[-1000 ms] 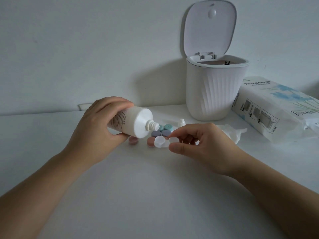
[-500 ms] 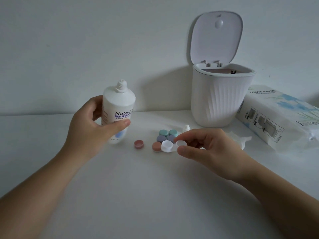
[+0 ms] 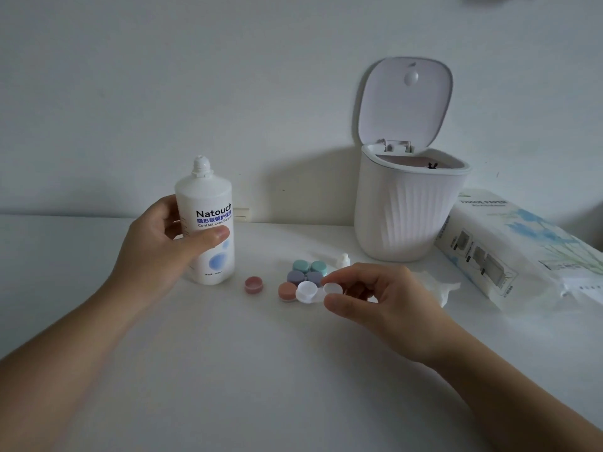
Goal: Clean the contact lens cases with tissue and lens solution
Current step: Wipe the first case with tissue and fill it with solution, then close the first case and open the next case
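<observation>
Left hand (image 3: 156, 252) holds upright solution bottle (image 3: 208, 223); right hand (image 3: 381, 298) pinches white case (image 3: 318, 291).

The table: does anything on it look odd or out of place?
Little stands out. One pink cap lies alone, apart from the cluster of lens cases. The solution bottle in the left hand has no cap on. No spill shows.

White bottle (image 3: 205, 223) showing blue lettering, pale blue dots. Lens cases showing teal (image 3: 309, 266), lilac (image 3: 304, 277), salmon pink (image 3: 287, 291), clear white (image 3: 306, 291). White bin (image 3: 408, 216) showing ribbed pattern. Tissue pack (image 3: 522, 249) showing blue flowers.
</observation>
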### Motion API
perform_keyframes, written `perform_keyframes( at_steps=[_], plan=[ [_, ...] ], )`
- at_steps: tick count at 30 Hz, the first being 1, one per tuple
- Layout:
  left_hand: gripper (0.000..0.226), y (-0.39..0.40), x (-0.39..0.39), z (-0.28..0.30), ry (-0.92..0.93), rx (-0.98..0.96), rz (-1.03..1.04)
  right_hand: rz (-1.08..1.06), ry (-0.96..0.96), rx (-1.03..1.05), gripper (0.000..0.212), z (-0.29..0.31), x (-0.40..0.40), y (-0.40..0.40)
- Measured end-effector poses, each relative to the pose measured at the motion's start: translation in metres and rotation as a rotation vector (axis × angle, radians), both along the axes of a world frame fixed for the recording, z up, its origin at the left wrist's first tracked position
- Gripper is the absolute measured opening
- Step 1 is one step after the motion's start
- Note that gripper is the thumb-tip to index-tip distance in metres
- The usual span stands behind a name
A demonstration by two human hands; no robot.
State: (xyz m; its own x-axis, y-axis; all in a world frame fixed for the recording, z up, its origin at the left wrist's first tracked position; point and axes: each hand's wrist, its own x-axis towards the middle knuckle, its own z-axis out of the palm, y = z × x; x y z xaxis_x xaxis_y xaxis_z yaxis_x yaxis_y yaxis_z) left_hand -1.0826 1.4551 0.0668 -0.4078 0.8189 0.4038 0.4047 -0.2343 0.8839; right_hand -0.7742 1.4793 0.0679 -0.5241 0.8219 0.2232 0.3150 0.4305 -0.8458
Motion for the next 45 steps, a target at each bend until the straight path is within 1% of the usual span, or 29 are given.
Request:
perform_keyframes(
  at_steps=[9, 11, 13, 14, 15, 17, 19, 21, 22, 24, 27, 30, 32, 36, 45],
  plan=[
    [0.069, -0.003, 0.003, 0.003, -0.038, -0.012, 0.002, -0.013, -0.026, 0.011, 0.013, -0.002, 0.0, 0.003],
    [0.078, -0.003, 0.006, 0.004, -0.03, 0.025, 0.013, -0.019, -0.028, 0.014, 0.012, -0.001, 0.0, 0.002],
    [0.089, -0.007, 0.009, 0.006, 0.03, 0.118, 0.105, -0.019, -0.027, 0.013, 0.013, -0.001, 0.0, 0.002],
    [0.088, -0.01, 0.011, 0.008, 0.099, 0.179, 0.159, -0.017, -0.023, 0.01, 0.014, -0.001, 0.0, 0.001],
    [0.082, -0.014, 0.013, 0.009, 0.18, 0.247, 0.2, -0.016, -0.018, 0.006, 0.014, 0.0, 0.0, 0.001],
    [0.066, -0.02, 0.018, 0.011, 0.321, 0.363, 0.228, -0.014, -0.007, -0.003, 0.014, 0.0, -0.001, 0.001],
    [0.053, -0.025, 0.022, 0.012, 0.415, 0.435, 0.203, -0.01, -0.004, -0.011, 0.013, -0.001, -0.001, 0.0],
    [0.045, -0.029, 0.028, 0.012, 0.446, 0.45, 0.133, -0.003, -0.004, -0.02, 0.013, -0.001, -0.001, 0.0],
    [0.041, -0.031, 0.032, 0.011, 0.426, 0.427, 0.074, 0.0, -0.006, -0.021, 0.013, 0.0, -0.001, 0.0],
    [0.036, -0.033, 0.043, 0.009, 0.363, 0.317, -0.083, 0.005, -0.011, -0.015, 0.013, 0.0, -0.001, 0.0],
    [0.034, -0.034, 0.058, 0.003, 0.298, 0.069, -0.332, 0.026, -0.016, 0.009, 0.014, 0.001, -0.002, -0.001],
    [0.034, -0.033, 0.066, -0.003, 0.195, -0.136, -0.491, 0.049, -0.015, 0.02, 0.016, 0.0, -0.002, -0.001],
    [0.035, -0.032, 0.068, -0.006, 0.161, -0.202, -0.534, 0.055, -0.024, 0.03, 0.019, -0.001, -0.002, -0.001],
    [0.038, -0.031, 0.072, -0.009, 0.168, -0.222, -0.568, 0.061, -0.033, 0.047, 0.017, -0.003, -0.002, 0.0],
    [0.037, -0.027, 0.072, -0.018, 0.139, -0.248, -0.511, 0.058, -0.068, 0.045, 0.022, -0.003, -0.006, -0.003]
  ],
)
